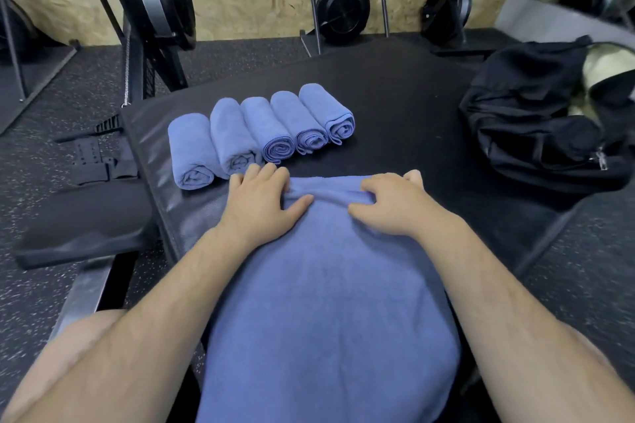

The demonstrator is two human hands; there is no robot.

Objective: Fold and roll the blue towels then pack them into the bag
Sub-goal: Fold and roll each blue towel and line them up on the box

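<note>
Head view — left hand (264, 203) and right hand (391, 206) gripping far edge of flat blue towel (326, 302) on bench (395, 106); five rolled towels (261, 134) beyond — bag (536, 113) right.

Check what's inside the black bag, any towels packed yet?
The black duffel bag is open at its right end; only something pale shows inside, nothing blue. The rest of the interior is hidden. Five rolled towels sit on the bench.

Towels (323, 302) plain blue; bag (536, 120) black; pad (395, 106) black; floor (41, 161) dark, white-speckled
</note>
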